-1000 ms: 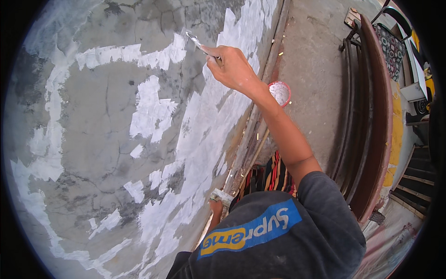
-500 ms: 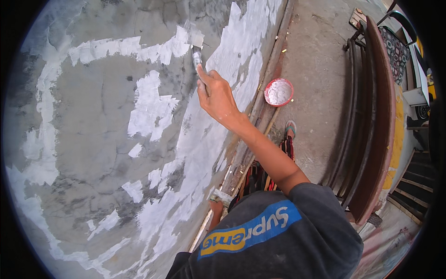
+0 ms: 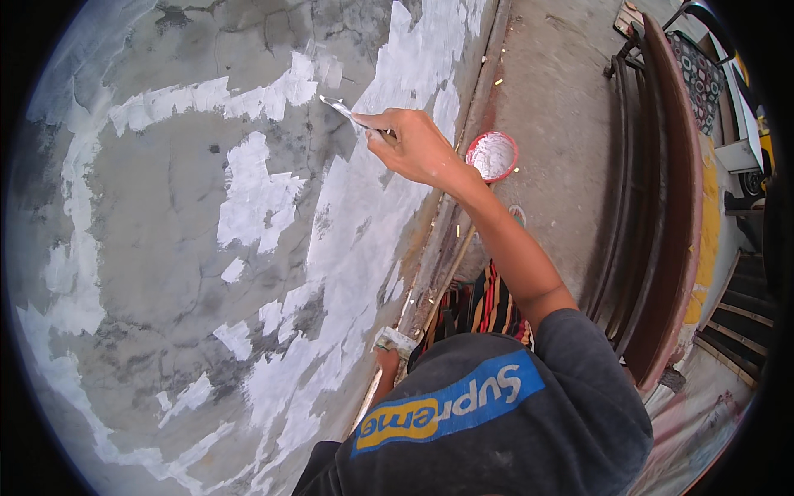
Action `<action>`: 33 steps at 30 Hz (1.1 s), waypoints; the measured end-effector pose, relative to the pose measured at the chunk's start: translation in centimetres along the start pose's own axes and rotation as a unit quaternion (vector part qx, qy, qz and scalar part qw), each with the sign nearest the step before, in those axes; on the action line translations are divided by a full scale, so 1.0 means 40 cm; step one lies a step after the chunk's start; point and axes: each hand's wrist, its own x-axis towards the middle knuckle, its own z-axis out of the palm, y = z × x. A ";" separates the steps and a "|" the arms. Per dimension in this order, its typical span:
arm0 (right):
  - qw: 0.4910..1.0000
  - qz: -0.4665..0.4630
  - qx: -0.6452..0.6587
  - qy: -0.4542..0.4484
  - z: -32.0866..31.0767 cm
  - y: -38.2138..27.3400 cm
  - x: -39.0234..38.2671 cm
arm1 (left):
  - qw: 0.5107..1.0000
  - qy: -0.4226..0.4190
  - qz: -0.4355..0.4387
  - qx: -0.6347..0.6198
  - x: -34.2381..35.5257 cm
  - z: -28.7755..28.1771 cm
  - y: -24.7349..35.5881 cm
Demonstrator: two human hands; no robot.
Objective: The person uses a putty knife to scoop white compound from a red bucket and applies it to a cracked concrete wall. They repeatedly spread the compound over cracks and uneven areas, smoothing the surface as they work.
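Observation:
My right hand (image 3: 418, 149) is closed around the handle of a putty knife (image 3: 337, 107). The knife's blade is smeared white and seen nearly edge-on, in front of the grey wall (image 3: 157, 182); whether it touches cannot be told. White putty patches (image 3: 256, 194) lie on the wall in rough strips, with a thin fresh smear just above the blade. Low by my body, my left hand (image 3: 386, 359) grips a flat, putty-coated plate (image 3: 396, 340), its exact kind unclear. A red tub (image 3: 493, 157) of white putty stands on the ground beyond my right wrist.
A long brown bench (image 3: 674, 207) runs along the right side. A pole (image 3: 453, 273) lies along the foot of the wall. A chair with a patterned seat (image 3: 693, 78) and dark wooden slats (image 3: 736, 322) are at the far right.
My right hand has drawn the putty knife off the wall, back and rightward, and turned its blade edge-on. My left hand still holds the plate. The view has shifted slightly.

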 end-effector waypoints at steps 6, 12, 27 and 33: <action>0.997 0.032 -0.017 0.061 -0.060 -0.015 0.045 | 0.998 -0.025 0.037 0.032 0.026 -0.001 -0.002; 0.998 -0.020 -0.018 0.052 0.001 -0.009 0.010 | 1.000 -0.020 -0.016 0.004 -0.010 -0.012 0.027; 0.988 -0.009 0.064 0.137 0.174 0.054 -0.051 | 0.999 -0.044 -0.002 -0.007 -0.020 -0.018 0.023; 0.987 0.040 0.059 0.146 0.021 0.079 0.009 | 0.999 -0.046 0.012 0.015 -0.015 -0.024 0.058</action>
